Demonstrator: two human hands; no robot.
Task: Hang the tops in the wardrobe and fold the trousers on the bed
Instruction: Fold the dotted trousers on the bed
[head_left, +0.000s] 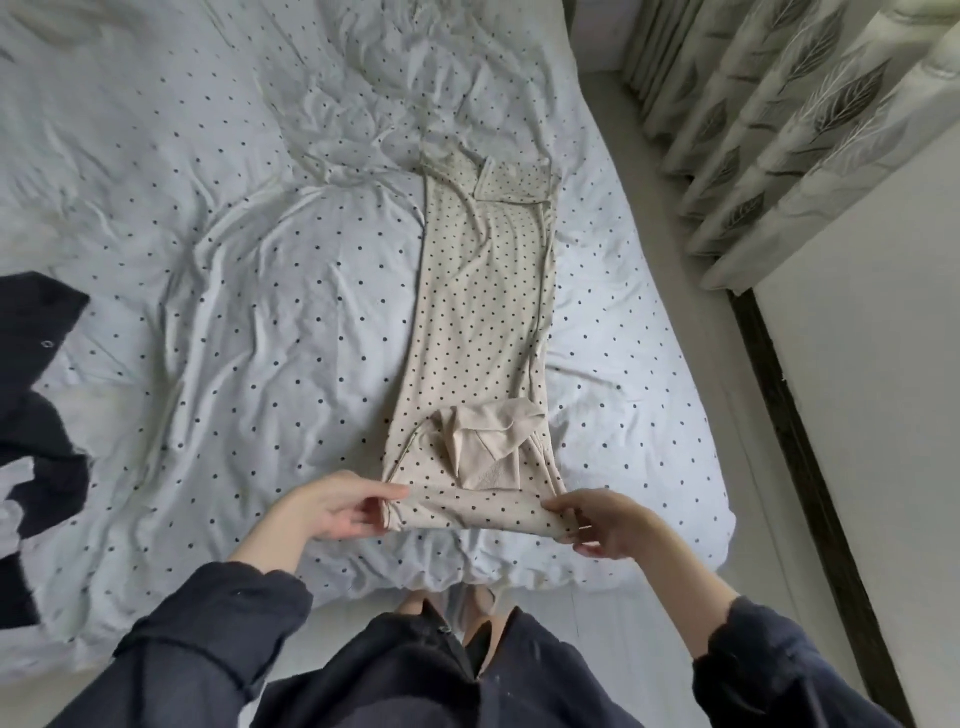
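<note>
At the far left, a dark garment (36, 395) lies partly off the frame on a pale blue bed (208, 260) whose cover is wrinkled and dotted with small dark spots.

Moving right, the person's left hand (332, 506) reaches out of a dark sleeve and pinches the near left corner of the trousers (483, 312) between thumb and curled fingers.

The trousers are cream with dark dots. They lie lengthwise on the right half of the bed as 1 long narrow strip, seemingly with 1 leg laid over the other, running away from the person. The near end is lifted slightly off the cover and rolled over between the 2 hands. Just beyond it, a plain cream flap, perhaps a pocket lining, sits bunched on top.

The right hand (597, 522) holds the near right corner in the same way, with its fingers curled around the fabric.

Further right are a strip of pale floor and a leaf-patterned curtain (753, 130).

This looks like the start of a lengthwise fold. To do it well, both corners should rise level and travel together toward the far end, keeping the side edges aligned. The bunched flap is best smoothed flat first, or it may leave a lump inside the fold.
</note>
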